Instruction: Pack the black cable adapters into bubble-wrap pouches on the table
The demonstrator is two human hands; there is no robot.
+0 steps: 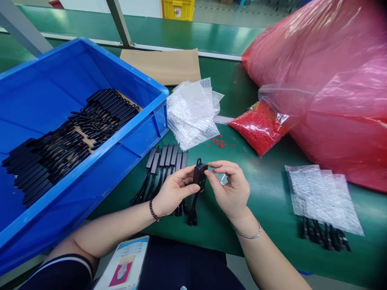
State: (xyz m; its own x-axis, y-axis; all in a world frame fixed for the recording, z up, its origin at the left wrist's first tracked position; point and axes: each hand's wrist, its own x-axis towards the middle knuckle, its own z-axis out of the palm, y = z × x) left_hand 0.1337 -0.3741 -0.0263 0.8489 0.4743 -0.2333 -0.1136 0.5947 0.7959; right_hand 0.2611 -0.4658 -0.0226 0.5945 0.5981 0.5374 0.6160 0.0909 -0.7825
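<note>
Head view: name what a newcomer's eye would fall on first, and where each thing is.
Probably the huge, shiny pink-red plastic bag, filling the upper right. Next likely comes the deep blue plastic crate at the left, with rows of black cabled devices inside. Then, near the centre, a small black box-shaped device, pinched in the left hand, with the right hand at its edge.
</note>
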